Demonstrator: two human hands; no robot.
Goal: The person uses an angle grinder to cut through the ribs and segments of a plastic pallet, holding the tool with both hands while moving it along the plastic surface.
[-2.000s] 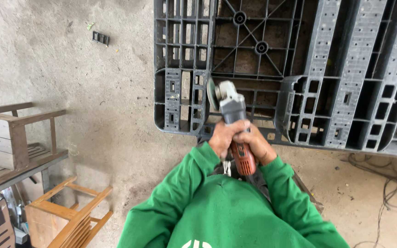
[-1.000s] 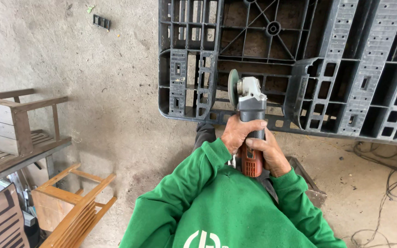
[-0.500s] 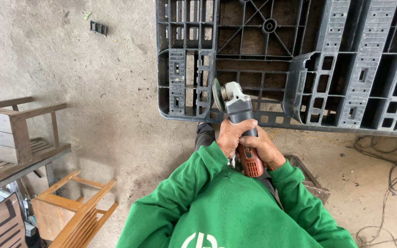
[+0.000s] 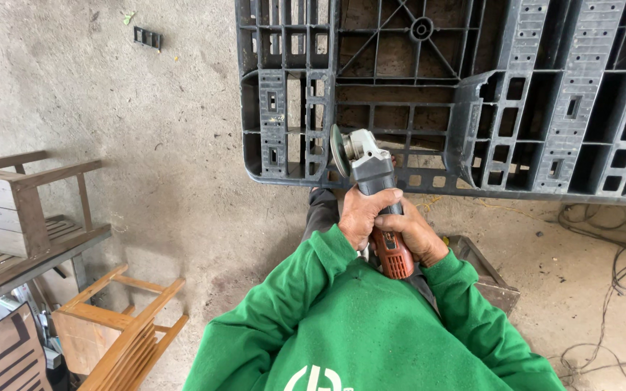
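Grinder (image 4: pixel 371 181) has swung back left versus a second ago: disc was off to the right then, now it sits on the near edge rail of the pallet (image 4: pixel 472 94), same spot as half a second back. I read that as re-seating on the cut line, work at the edge ongoing.

Left hand (image 4: pixel 362 215) wraps tight around the grey body; right hand (image 4: pixel 416 233) clamps the red rear handle. Both closed on the tool.

Disc stands on edge, touching or just off the rail, can't tell which. Pallet is dark grey plastic, ribbed grid, lying flat on concrete floor (image 4: pixel 146 145). Wooden frames (image 4: pixel 117 318) well off left, cables (image 4: pixel 617 275) right.
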